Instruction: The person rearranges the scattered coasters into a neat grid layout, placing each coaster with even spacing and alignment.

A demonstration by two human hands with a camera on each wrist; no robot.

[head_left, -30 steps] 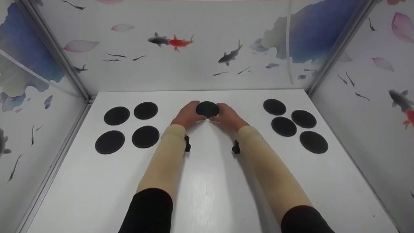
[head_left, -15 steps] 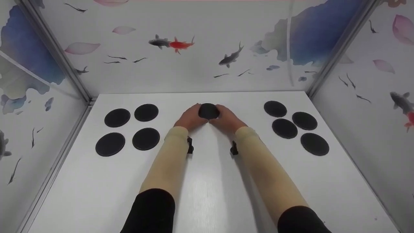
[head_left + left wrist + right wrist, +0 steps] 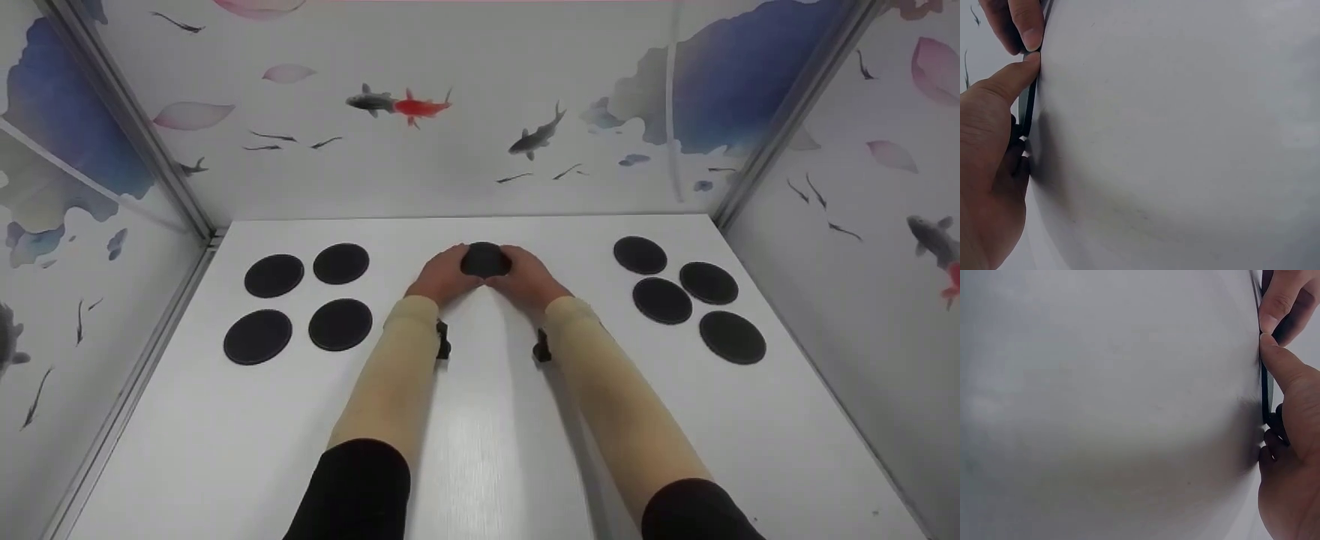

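In the head view, a flat round black disc [image 3: 486, 259], like a coaster, sits at the middle of the white tabletop's far side. My left hand [image 3: 441, 276] grips its left edge, and my right hand [image 3: 531, 277] grips its right edge. Both thumbs meet at the disc's near rim, their tips almost together. The left wrist view shows the disc edge-on [image 3: 1028, 109], the left thumb pressing its rim and the fingers curled on the far side. From the right wrist, the dark rim [image 3: 1265, 396] runs under the right thumb, close over the white surface.
Several matching black discs [image 3: 340, 325] lie flat and spaced apart on the left. Another loose group of black discs [image 3: 662, 301] lies on the right, closer together. White panels printed with fish [image 3: 422, 107] enclose the white table [image 3: 480, 450] at the back and both sides.
Both hands have drawn closer together around the disc, and the thumbs now meet at its near edge. The whole head view has shifted slightly downward. The side discs lie as before.
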